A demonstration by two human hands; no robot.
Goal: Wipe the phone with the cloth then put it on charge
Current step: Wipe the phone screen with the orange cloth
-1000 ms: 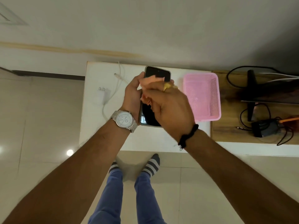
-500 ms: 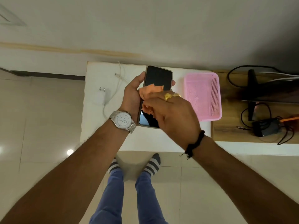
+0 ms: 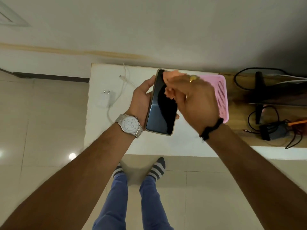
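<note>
My left hand (image 3: pixel 141 98) gripped the dark-screened rectangular phone (image 3: pixel 162 103) by its edges, screen up, above the white tabletop (image 3: pixel 166 143). My right hand (image 3: pixel 196 98) pinched the crumpled peach-orange cloth (image 3: pixel 169 83) against the far part of the screen. The white charger plug with its white cable (image 3: pixel 106 98) lay on the table to the left, well apart from the phone. A pink perforated plastic basket (image 3: pixel 221 95) sat on the right, partly behind my right hand.

White table (image 3: pixel 149 145) with white charger (image 3: pixel 104 100), its cable (image 3: pixel 126 80), pink basket (image 3: pixel 221 97).
</note>
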